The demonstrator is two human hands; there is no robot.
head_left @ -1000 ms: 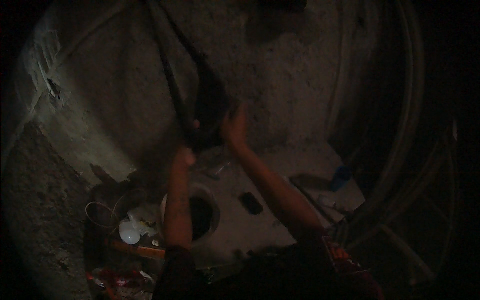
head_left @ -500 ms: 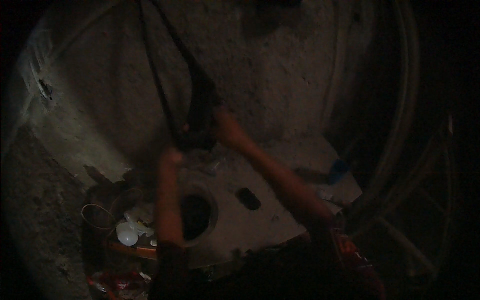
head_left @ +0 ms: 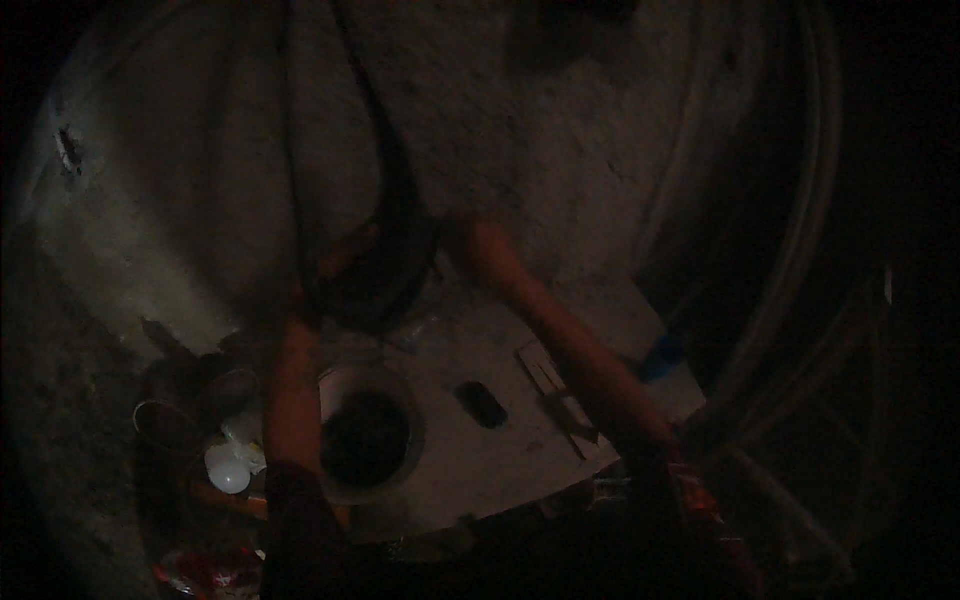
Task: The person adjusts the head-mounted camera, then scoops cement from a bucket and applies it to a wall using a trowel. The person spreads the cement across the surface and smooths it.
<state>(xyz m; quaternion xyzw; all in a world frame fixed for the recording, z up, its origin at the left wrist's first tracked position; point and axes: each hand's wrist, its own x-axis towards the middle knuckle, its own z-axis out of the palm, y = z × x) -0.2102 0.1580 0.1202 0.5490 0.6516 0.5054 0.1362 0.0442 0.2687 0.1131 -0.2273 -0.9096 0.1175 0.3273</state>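
A long dark strap-like loop [head_left: 385, 150] hangs down from the top of the view and widens into a broad dark lower part [head_left: 375, 285]. My left hand [head_left: 345, 258] is wrapped round the left side of this lower part, which partly hides the fingers. From the right, my right hand [head_left: 478, 245] is closed on its right edge. In this dim light I cannot tell what the loop is made of. Below my hands, a round basin [head_left: 413, 400] with a dark inside stands on a pale board [head_left: 480, 470]. An oval black object [head_left: 482, 403] lies beside it.
A flat rectangular frame-like thing [head_left: 545, 380] and a blue object [head_left: 662, 355] lie near my right forearm. At the left are a white bulb-like object [head_left: 228, 470] and a red wrapper [head_left: 205, 572]. A large curved rim [head_left: 822, 150] stands at the right. A rough wall [head_left: 560, 130] rises ahead.
My left hand has shifted left and up, and my right hand a little right. The loop's lower part is spread wider between them. The view has moved slightly.
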